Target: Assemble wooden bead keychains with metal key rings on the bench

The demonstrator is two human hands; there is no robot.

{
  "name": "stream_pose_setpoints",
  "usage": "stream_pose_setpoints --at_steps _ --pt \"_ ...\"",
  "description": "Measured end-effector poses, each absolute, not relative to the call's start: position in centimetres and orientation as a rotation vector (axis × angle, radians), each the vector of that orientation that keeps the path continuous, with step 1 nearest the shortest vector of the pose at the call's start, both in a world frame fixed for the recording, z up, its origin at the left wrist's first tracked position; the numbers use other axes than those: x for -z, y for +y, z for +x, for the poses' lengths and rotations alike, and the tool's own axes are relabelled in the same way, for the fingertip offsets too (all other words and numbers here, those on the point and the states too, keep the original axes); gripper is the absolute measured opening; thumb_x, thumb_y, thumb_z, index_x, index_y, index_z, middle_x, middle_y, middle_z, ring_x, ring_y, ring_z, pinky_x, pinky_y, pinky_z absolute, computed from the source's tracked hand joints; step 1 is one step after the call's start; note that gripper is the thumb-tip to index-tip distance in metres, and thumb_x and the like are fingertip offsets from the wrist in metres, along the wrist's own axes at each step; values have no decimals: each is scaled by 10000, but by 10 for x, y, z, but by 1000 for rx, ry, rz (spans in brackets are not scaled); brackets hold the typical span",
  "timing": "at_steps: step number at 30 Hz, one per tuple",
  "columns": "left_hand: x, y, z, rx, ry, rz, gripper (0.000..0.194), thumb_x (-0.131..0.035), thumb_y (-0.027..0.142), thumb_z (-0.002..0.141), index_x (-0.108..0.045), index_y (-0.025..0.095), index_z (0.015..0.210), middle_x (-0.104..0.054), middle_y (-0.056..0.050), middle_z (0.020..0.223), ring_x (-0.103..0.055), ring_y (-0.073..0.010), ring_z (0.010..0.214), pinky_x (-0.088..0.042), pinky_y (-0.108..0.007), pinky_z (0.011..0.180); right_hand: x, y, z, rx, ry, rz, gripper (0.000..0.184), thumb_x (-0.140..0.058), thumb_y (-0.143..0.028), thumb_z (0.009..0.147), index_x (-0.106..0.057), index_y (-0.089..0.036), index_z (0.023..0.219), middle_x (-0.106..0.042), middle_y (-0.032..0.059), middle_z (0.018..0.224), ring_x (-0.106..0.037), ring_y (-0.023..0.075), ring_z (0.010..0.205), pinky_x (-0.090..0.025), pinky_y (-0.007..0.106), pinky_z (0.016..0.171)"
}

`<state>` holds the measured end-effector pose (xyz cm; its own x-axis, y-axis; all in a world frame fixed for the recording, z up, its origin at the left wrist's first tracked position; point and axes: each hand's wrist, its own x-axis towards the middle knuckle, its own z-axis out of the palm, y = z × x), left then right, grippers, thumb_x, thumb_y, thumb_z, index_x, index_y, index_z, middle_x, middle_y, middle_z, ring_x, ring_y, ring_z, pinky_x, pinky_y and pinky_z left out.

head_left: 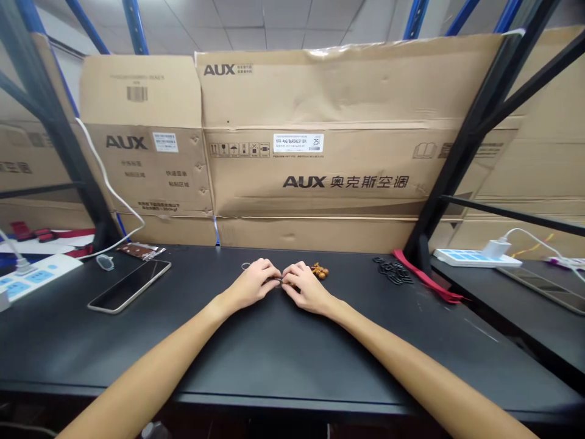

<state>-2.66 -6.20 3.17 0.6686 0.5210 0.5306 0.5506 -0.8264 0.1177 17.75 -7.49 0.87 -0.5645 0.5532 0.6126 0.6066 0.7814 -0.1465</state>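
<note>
Fingertips of your left hand [256,284] and right hand [307,289] come together near the centre of the frame around a small dark piece [280,280]. Your left grip looks pinched on that piece; your right fingers curl in against its other side, but they hide too much to tell whether that grip is clamped or only steadying.

For good control, keep the left pinch light and firm, let the right fingertips make the fine adjustments, and keep both wrists low so neither hand drifts. Tilting the fingers slightly apart would give you a clearer view of the contact, which your knuckles mostly cover.

Just beside your right hand sit glossy brown trinkets [320,271]; a thin ring [245,266] lies just behind your left. Black loops [393,272] are heaped right of centre, near a red strap [427,280].

The worktop [274,353] is dark, flat and matte, with a smartphone [130,286] and a white power strip [41,275] at the left of the frame. Behind it stands a cardboard panel [347,152] printed AUX, between black metal supports [475,140], under a tiled ceiling [283,21] at the top of the frame.
</note>
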Motion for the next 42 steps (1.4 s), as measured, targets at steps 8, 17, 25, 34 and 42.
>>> stream_pose_setpoints --at_steps 8,17,25,34,42 --pt "-29 -65 -21 448 -744 -2427 221 -419 183 932 -583 148 787 -609 -66 744 -551 -196 726 -409 -335 721 -9 -76 177 65 -2298 -859 148 -486 -233 910 -588 -199 809 -590 57 950 -462 195 903 -389 366 804" --pt "-33 -73 -17 462 -842 -2397 187 -470 178 892 -612 137 777 -643 -74 713 -591 -198 718 -424 -323 718 -9 -76 176 48 -2299 -825 128 -486 -228 913 -581 -201 831 -588 52 944 -459 185 905 -393 357 826" --pt "-30 -67 -19 865 -1390 -2647 247 -529 245 833 -620 170 615 -648 -9 592 -571 -124 539 -401 -237 589 -11 -78 175 112 -2318 -804 143 -477 -250 923 -603 -207 870 -587 65 956 -460 194 918 -390 356 825" --pt "-35 -74 -20 623 -924 -2504 167 -461 202 894 -627 191 910 -643 -53 832 -588 -171 754 -403 -288 698 -11 -78 175 87 -2267 -800 199 -431 -250 934 -618 -207 882 -601 77 949 -470 205 903 -406 385 820" --pt "-32 -72 -19 676 -1059 -2430 239 -479 238 901 -651 175 747 -629 -49 750 -571 -168 719 -401 -294 668 -13 -78 175 95 -2275 -790 150 -466 -232 922 -603 -199 874 -605 66 947 -469 197 905 -406 369 827"
